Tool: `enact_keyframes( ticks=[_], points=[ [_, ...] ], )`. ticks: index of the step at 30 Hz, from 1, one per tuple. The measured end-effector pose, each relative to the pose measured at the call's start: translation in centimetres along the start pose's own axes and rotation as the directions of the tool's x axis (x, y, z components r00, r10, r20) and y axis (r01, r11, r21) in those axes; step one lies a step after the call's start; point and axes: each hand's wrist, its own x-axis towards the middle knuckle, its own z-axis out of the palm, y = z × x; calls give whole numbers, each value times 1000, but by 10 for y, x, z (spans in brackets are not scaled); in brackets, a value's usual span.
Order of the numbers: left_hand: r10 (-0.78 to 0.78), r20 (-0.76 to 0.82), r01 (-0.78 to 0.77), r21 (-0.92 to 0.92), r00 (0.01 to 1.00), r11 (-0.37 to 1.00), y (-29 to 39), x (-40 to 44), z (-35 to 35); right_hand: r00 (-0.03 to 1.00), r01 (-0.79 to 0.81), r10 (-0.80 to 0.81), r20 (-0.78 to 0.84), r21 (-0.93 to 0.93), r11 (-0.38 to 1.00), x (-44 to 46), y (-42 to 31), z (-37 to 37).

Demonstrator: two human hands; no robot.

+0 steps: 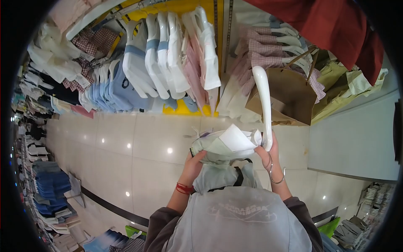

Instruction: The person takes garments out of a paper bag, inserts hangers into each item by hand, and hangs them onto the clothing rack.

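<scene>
Evidently, the left hand (pixel 194 164) pinches a pale green-and-white cloth garment (pixel 217 147) held between both hands; the right hand (pixel 275 155) clasps its edge and a glossy white curved hanger (pixel 263 98). Handling both together seems the current step; the next move likely calls for steady grips.

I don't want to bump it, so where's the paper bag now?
The bag is at upper right in the head view, mostly right of the white hanger in your right hand, with khaki clothes on its right.
</scene>
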Motion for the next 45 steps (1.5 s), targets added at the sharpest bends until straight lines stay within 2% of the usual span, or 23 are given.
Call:
enact_keyframes(
  ticks=[1,2,3,4,5,6,7,8,9,12,15,18,21,22,24,29,30,33,36,39,42,45],
  points=[
    [-13,27,13,3,1000,1000,6,-5,-9,1000,-3,2,-16,-18,1000,-1,0,6],
    [-40,41,33,158,998,987,11,-10,-15,1000,-3,2,-31,-35,999,-1,0,12],
    [-207,106,132,481,973,867,23,-12,-23,999,-1,-1,-46,-51,999,-2,1,17],
    [-378,113,169,752,919,637,39,-9,-27,1000,-25,24,-15,-35,999,-3,5,20],
    [-531,59,141,934,846,329,49,-5,-30,999,-46,47,16,-20,999,-2,12,21],
    [-548,74,47,978,834,203,48,0,-35,997,-68,68,46,-8,998,-1,17,22],
    [-321,139,-79,978,937,192,47,0,-34,996,-36,36,77,5,999,0,19,24],
    [-77,208,-194,969,975,154,45,-2,-30,994,-9,7,109,16,1000,1,20,27],
    [167,274,-291,953,947,87,42,-4,-25,990,17,-21,141,29,999,1,20,29],
    [319,504,-586,766,802,264,45,4,15,981,-3,-8,193,54,999,3,6,33],
    [148,634,-643,694,759,324,22,15,34,967,0,-31,253,121,993,10,9,32],
    [131,579,-591,759,804,272,6,22,33,977,-3,-28,213,143,990,16,10,27],
    [-9,398,-371,862,917,346,16,19,39,996,-52,45,77,86,995,16,16,22],
    [47,427,-415,838,903,354,14,19,40,997,-76,74,25,61,995,14,19,20],
    [171,477,-506,786,862,357,11,22,42,999,-32,32,-10,12,999,10,21,13],
    [228,319,-390,805,920,446,11,22,37,993,-37,33,-113,-33,999,5,23,-3],
    [227,289,-364,806,930,466,11,22,36,993,-12,13,-117,9,1000,3,26,-8],
    [190,322,-373,827,928,421,18,22,37,990,30,-31,-141,-3,1000,2,25,-11],
    [245,325,-397,843,913,362,26,23,39,989,44,-55,-139,-84,996,2,25,-15],
    [331,434,-509,840,838,186,38,28,36,990,8,-18,-136,-74,997,3,14,-15],
    [225,512,-529,849,829,16,60,25,38,988,45,-57,-145,-83,996,6,8,-19],
    [174,617,-638,762,767,112,69,21,40,987,89,-92,-134,-30,996,10,0,-23]
  ],
)
